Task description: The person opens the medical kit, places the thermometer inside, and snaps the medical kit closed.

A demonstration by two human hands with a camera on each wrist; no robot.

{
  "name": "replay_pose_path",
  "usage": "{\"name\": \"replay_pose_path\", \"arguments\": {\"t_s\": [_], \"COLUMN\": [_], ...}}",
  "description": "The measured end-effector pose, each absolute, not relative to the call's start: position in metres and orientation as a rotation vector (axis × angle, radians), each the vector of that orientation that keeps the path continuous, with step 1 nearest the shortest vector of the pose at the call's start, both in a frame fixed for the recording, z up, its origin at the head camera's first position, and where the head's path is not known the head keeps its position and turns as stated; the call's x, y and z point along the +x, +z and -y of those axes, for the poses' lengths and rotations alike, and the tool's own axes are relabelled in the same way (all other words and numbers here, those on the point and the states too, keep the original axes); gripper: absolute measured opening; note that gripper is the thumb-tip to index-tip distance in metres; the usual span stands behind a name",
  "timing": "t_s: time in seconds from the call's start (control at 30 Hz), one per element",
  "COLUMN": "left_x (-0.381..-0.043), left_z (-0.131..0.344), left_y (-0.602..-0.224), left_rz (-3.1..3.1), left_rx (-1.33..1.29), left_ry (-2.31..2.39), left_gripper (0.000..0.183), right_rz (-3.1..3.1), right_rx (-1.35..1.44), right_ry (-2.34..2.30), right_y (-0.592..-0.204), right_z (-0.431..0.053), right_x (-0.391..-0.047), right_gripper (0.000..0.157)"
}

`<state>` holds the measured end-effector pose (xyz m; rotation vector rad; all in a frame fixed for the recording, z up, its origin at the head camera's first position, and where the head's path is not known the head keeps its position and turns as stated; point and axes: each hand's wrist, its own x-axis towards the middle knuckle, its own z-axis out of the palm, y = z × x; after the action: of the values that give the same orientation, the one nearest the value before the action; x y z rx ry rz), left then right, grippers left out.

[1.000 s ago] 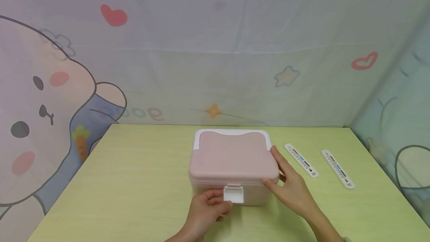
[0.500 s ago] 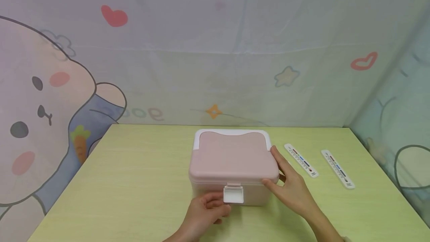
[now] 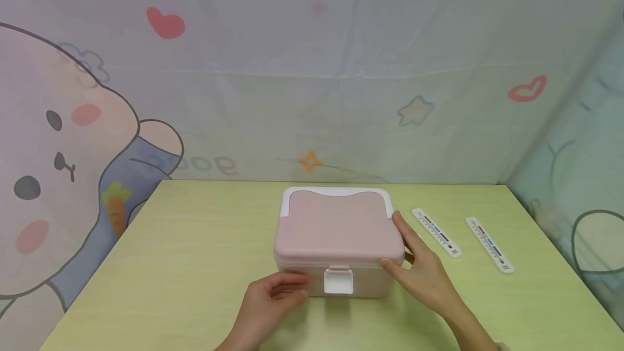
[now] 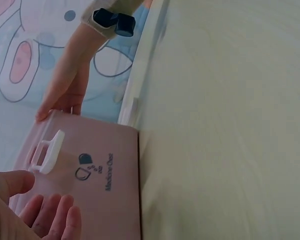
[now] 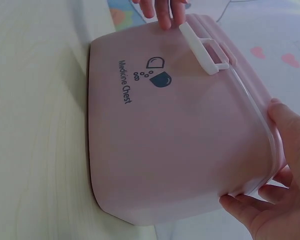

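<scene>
A pink medicine chest [image 3: 338, 232] with a white handle on its lid stands on the table, lid down. Its white front latch [image 3: 338, 281] is flipped outward; the left wrist view shows the latch [image 4: 52, 152] sticking out above the printed "Medicine Chest" lettering. My left hand [image 3: 265, 299] is at the front left of the chest, fingers loosely bent, holding nothing. My right hand [image 3: 424, 275] grips the lid's right front corner, thumb at the front and fingers along the side. In the right wrist view, my right hand [image 5: 285, 195] spans that corner.
Two white thermometer strips with coloured marks lie right of the chest, the nearer strip [image 3: 436, 232] and the farther strip [image 3: 489, 245]. A printed cloth [image 3: 292, 96] hangs behind the light green table [image 3: 205, 242].
My left hand has let go of the flipped-out latch and moved left along the chest's front. The right hand, chest and strips stay in place.
</scene>
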<state>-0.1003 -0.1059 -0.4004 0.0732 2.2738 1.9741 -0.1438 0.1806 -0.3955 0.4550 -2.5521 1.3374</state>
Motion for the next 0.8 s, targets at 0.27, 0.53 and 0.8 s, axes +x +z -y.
{"name": "replay_pose_path", "arguments": {"t_s": [0.27,0.53,0.8], "left_x": [-0.095,-0.094,-0.103], "left_z": [0.120,0.124,0.131], "left_y": [-0.384,-0.365,-0.354], "left_rz": [-2.277,-2.270,-2.337], "left_rx": [0.070,0.125,0.136], "left_ry": [1.923,2.050,2.264], "left_gripper": [0.028,0.024,0.022], "right_rz": [2.556,2.558,2.553], "right_rx": [0.448,0.443,0.447], "right_ry": [1.331,1.342,1.339], "right_y": [-0.395,-0.395,-0.395], "right_z": [-0.180,-0.180,-0.181], "right_x": [-0.144,-0.144,-0.144], "right_gripper": [0.082,0.082,0.081]}}
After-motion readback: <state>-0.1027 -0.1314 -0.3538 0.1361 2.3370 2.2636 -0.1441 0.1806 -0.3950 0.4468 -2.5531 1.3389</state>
